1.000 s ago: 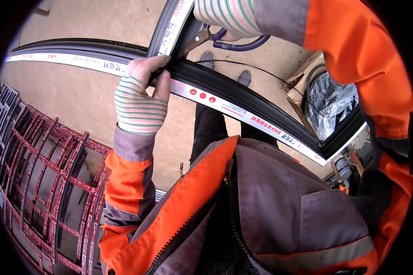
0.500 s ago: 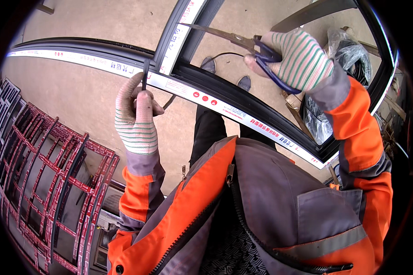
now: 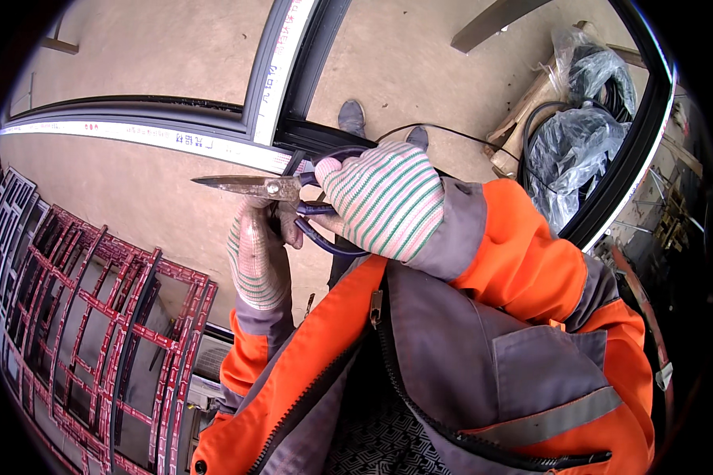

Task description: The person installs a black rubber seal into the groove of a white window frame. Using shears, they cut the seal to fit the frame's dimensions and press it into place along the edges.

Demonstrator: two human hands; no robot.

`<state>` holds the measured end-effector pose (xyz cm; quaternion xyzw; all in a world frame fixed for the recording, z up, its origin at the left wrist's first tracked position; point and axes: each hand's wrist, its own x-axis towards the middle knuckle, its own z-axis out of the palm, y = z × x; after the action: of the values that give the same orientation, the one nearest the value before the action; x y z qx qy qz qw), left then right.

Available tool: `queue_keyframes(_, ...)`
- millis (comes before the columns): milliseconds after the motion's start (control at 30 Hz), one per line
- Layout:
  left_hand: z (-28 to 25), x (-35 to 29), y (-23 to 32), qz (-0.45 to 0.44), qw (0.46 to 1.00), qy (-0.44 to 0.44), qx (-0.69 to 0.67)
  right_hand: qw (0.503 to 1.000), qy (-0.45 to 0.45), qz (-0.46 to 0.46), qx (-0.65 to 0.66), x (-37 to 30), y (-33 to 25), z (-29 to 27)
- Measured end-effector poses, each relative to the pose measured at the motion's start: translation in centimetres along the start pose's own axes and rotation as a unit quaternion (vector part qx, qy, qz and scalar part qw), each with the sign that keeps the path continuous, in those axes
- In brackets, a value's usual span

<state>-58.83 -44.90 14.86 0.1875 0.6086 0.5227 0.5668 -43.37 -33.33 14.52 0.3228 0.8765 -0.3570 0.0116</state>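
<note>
Scissors (image 3: 272, 188), left of frame centre, sit by their handles (image 3: 318, 208) in the wrapped grip of my right hand (image 3: 388, 198), blades (image 3: 230, 184) overlapping my left hand (image 3: 260, 257), whose grip I cannot tell; a handle slip could nick it.

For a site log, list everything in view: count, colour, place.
Scissors: one, dark blue handles, in right hand
Large frame: one, black and white, across top
Cord: one, black, upper middle
Wrapped coils: apparently two, black, upper right
Wood pieces: several, brown, beside coils
Bar: one, dark, top right
Stacked frames: many, red, lower left
Pale frames: several, grey, left edge
Clutter: uncounted, mixed, right edge
Floor: one, beige, beneath
Jacket: one, orange and grey, worn
Shoes: two, grey, on floor
Left hand: one, pink-green glove, under blades
Right hand: one, pink-green glove, on handles
</note>
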Motion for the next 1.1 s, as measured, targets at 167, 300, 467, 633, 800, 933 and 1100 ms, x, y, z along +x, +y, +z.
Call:
queue_keyframes(167, -0.1, -0.1, -0.3, -0.103, 0.982, 0.128, 0.095, 0.996, 0.004, -0.089, 0.012, 0.2, -0.3, -0.4)
queue_keyframes(300, -1.5, 0.8, -1.4, -0.041, 0.984, 0.173, 0.031, 0.978, 0.127, -0.129, 0.099, 0.6, 0.2, 0.4)
queue_keyframes(467, -4.1, 0.8, -1.1, -0.051, 0.976, 0.211, 0.033, 0.965, 0.148, 0.111, 0.185, 3.2, 4.1, 1.7)
queue_keyframes(633, -5.3, 0.8, -1.7, -0.061, 0.976, 0.21, 0.008, 0.95, -0.099, 0.206, 0.213, 6.3, 6.3, 4.7)
queue_keyframes(800, -5.2, 0.5, -2.1, -0.081, 0.972, 0.22, 0.016, 0.931, -0.058, 0.204, 0.297, 7.1, 6.0, 7.0)
queue_keyframes(933, -5.0, 0.5, -2.2, -0.086, 0.972, 0.218, 0.031, 0.923, -0.083, 0.237, 0.292, 7.6, 6.4, 7.6)
queue_keyframes(1100, -5.1, 0.5, -2.2, -0.08, 0.973, 0.214, 0.045, 0.928, -0.075, 0.213, 0.297, 7.7, 6.8, 8.3)
